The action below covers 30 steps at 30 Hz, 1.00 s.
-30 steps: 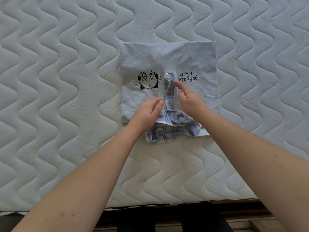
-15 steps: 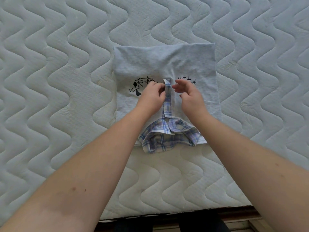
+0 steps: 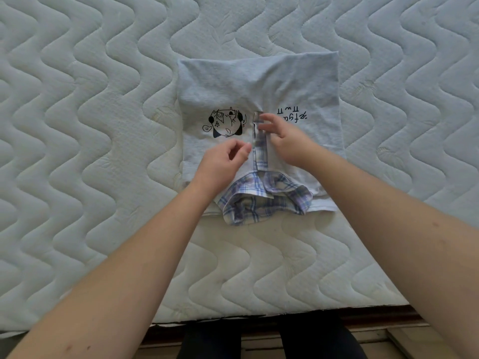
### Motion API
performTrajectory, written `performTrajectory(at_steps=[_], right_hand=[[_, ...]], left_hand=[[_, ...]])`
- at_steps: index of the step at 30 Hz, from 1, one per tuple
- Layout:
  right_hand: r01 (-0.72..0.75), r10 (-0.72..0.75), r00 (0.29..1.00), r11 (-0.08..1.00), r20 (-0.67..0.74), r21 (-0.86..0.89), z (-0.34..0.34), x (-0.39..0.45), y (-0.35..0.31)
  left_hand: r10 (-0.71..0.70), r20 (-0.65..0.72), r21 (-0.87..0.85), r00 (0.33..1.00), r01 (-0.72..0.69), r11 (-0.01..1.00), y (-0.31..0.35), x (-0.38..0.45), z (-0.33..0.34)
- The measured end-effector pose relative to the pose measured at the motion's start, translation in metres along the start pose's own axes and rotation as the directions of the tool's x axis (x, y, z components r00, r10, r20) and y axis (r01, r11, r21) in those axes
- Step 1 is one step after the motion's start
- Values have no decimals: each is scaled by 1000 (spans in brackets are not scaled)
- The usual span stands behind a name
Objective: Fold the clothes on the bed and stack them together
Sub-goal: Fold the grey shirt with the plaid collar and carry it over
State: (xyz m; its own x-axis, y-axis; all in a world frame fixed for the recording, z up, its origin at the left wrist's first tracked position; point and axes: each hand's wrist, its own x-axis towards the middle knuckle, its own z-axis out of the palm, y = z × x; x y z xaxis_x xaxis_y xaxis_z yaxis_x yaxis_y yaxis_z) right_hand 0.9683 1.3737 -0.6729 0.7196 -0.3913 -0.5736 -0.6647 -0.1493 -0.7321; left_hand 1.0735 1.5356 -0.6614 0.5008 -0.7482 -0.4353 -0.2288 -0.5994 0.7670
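— While the light blue shirt (image 3: 259, 81) lies folded flat on the quilted mattress (image 3: 77, 125), where are the hands?

— Both are over its near half. The right hand (image 3: 287, 141) reaches to the far end of the plaid strip (image 3: 260, 151) that runs down the middle of the shirt. Its thumb and forefinger are pinched on the top of that strip, the other fingers loosely curved above the cloth.

— And the left one?

— The left hand (image 3: 223, 164) sits just left of the strip, lower down. Its fingers are curled inward and its fingertips come up against the strip's left edge. Whether it really pinches the edge or only touches it, I cannot tell.

— What lies beyond the fingertips?

— Past the left hand's fingers, a black cartoon drawing (image 3: 225, 123) is printed on the shirt. To the right of the right hand's fingers is some black lettering (image 3: 293, 114), upside down from here and partly covered by that hand.

— Anything nearer than the hands?

— Behind the wrists, at the shirt's near edge, the plaid collar (image 3: 261, 200) bunches out in a rumpled loop onto the mattress. White cloth shows at the near corners under the blue. Nearer still the mattress edge ends, with dark trousers (image 3: 272, 340) and a wooden floor (image 3: 401, 343) below it.
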Motion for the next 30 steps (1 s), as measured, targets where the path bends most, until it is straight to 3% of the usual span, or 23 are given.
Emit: performTrajectory(at_steps=[4,6,8,10,13,16,18,23,30], right_hand=[[70,-71,997,994,-6,-85,-7,-41,18],[76,-62,995,983,83,-169,-6,-66,31],[104,-62,989,938,138,-330,1,-83,45],[123,-106,992,898,65,-422,11,-91,60],[9,-43,986,979,-162,-205,17,-89,64],[-89,68,970,993,-235,-80,13,-72,58],[-138,111,959,987,-260,-86,11,-61,54],[-194,68,925,931,-374,-310,22,-51,53],[-122,21,834,981,-552,-148,22,-93,62]], left_hand=[[135,261,148,956,-178,973,-14,-33,4],[194,280,268,940,-270,925,-23,-42,12],[223,187,316,957,-273,909,-25,-48,20],[213,65,241,975,-222,945,-22,-48,26],[37,-45,115,998,-32,993,-15,-38,26],[-99,-116,120,988,113,986,-12,-19,23],[-151,-171,115,974,172,978,-9,-6,21],[-109,-210,166,972,146,975,-10,5,31],[-29,-259,182,965,79,980,-14,-34,24]])
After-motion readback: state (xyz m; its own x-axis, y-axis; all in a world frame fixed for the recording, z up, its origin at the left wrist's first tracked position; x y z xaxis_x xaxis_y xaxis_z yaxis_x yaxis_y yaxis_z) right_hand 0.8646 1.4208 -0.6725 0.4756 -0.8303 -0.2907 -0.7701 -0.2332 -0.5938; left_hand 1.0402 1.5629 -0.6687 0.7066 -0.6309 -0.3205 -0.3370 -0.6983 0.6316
